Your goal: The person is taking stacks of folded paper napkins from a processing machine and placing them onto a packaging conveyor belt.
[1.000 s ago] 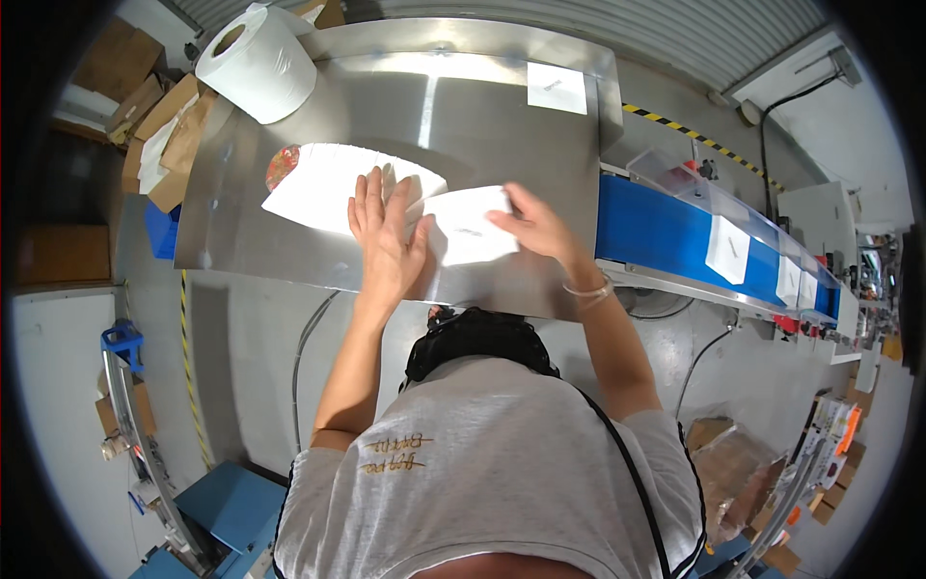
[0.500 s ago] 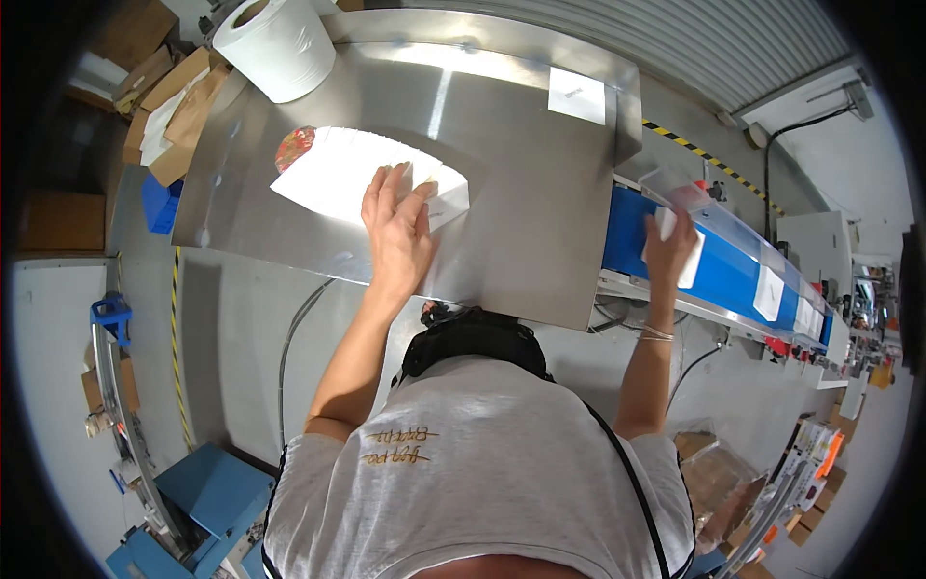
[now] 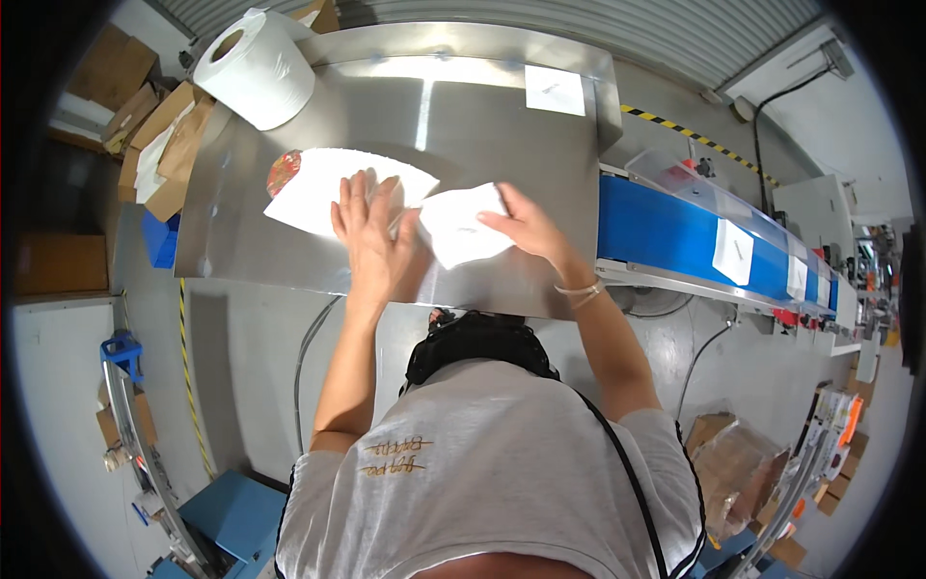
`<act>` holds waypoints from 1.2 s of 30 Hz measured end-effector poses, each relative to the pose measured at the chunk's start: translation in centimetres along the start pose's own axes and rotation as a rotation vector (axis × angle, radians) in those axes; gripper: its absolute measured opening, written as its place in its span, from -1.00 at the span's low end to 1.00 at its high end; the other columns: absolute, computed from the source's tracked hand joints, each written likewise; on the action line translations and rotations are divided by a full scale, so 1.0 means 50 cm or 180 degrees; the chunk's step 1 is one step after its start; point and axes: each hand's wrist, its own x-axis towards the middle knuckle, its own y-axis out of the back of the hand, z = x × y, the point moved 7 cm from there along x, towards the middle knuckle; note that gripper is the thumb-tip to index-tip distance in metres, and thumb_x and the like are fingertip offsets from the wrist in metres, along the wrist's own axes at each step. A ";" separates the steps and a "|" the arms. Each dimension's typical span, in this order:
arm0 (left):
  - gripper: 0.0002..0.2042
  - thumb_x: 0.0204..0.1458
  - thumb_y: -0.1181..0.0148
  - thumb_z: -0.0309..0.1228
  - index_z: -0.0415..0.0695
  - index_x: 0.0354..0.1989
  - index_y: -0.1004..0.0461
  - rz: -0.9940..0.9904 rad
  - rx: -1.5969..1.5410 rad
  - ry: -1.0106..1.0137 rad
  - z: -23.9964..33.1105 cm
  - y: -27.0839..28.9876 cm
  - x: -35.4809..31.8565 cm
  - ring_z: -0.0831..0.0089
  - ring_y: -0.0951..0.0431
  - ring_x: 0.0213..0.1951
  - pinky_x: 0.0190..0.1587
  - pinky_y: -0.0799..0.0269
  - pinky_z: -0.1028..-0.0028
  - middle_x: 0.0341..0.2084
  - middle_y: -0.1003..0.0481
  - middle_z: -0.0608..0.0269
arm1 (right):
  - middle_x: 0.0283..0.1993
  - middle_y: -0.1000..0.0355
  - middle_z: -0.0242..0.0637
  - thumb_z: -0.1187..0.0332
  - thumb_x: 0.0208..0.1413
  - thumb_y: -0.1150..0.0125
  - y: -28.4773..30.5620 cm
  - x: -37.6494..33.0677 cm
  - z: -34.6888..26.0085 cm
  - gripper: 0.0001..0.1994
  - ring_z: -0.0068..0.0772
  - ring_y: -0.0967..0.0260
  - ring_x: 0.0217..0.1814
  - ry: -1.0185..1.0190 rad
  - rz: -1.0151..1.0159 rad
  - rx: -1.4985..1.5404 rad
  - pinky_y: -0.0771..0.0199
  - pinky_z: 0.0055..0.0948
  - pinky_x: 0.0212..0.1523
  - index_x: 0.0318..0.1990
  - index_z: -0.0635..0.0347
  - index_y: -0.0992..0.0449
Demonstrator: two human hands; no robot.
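A fanned row of flat white packets (image 3: 307, 193) lies on the steel table, with a round red patterned piece (image 3: 284, 173) at its left end. My left hand (image 3: 371, 227) rests on the row's right part, fingers stretched out and a little spread. Just to its right, my right hand (image 3: 529, 228) pinches one white packet (image 3: 461, 228) by its right edge, slightly blurred, above the table. The packet's left edge comes close to my left thumb; whether they touch I cannot tell.
The steel table (image 3: 376, 106) has raised edges at the back and right. A large white roll (image 3: 280, 87) stands back left; a white sheet (image 3: 555, 92) lies back right. At right runs a blue conveyor belt (image 3: 656, 227) under a clear guard, carrying several white packets (image 3: 733, 253).
My right hand has moved left from the conveyor to the table and now holds a packet near my left hand. A packet stays behind on the belt, farther along.
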 end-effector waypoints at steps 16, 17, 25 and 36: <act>-0.72 -0.12 -0.16 -0.65 -0.06 -0.21 -0.57 0.0191 -0.0167 -0.0218 -0.006 0.010 0.003 -0.03 -0.19 0.22 0.25 0.02 0.07 0.11 -0.33 0.06 | -0.01 -0.42 -0.14 0.23 -0.14 -0.43 0.332 -0.134 -0.040 -0.45 -0.19 -0.37 0.03 0.0513 0.2161 -0.3434 -0.36 -0.26 -0.01 0.02 0.24 -0.40; -0.72 -0.13 -0.16 -0.65 -0.06 -0.23 -0.57 0.0134 -0.0149 -0.0211 -0.010 0.012 -0.001 -0.03 -0.17 0.23 0.27 0.07 0.04 0.12 -0.32 0.06 | -0.02 -0.43 -0.20 0.28 -0.12 -0.41 0.238 -0.085 -0.069 -0.49 -0.29 -0.38 0.02 0.0064 0.1600 -0.2776 -0.40 -0.33 -0.02 0.02 0.20 -0.41; -0.72 -0.14 -0.23 -0.55 -0.01 -0.19 -0.55 -0.0327 -0.0160 -0.0445 0.013 0.010 0.011 -0.04 0.00 0.32 0.30 0.25 -0.03 0.23 -0.17 -0.01 | 0.12 -0.28 -0.27 0.28 -0.03 -0.31 -0.098 0.090 -0.047 -0.55 -0.26 -0.15 0.22 0.0822 -0.0607 -0.1850 -0.29 -0.35 0.10 0.06 0.09 -0.41; -0.67 -0.04 -0.13 -0.61 -0.11 -0.05 -0.48 0.0116 -0.0042 -0.0255 -0.046 0.009 0.020 -0.01 -0.19 0.22 0.23 -0.06 0.08 0.11 -0.32 0.07 | -0.46 -0.33 -0.51 0.23 0.13 -0.22 0.161 -0.066 0.049 -0.77 -0.68 -0.17 -0.43 -0.0560 0.1437 -0.1086 -0.24 -0.56 -0.45 -0.24 0.21 -0.48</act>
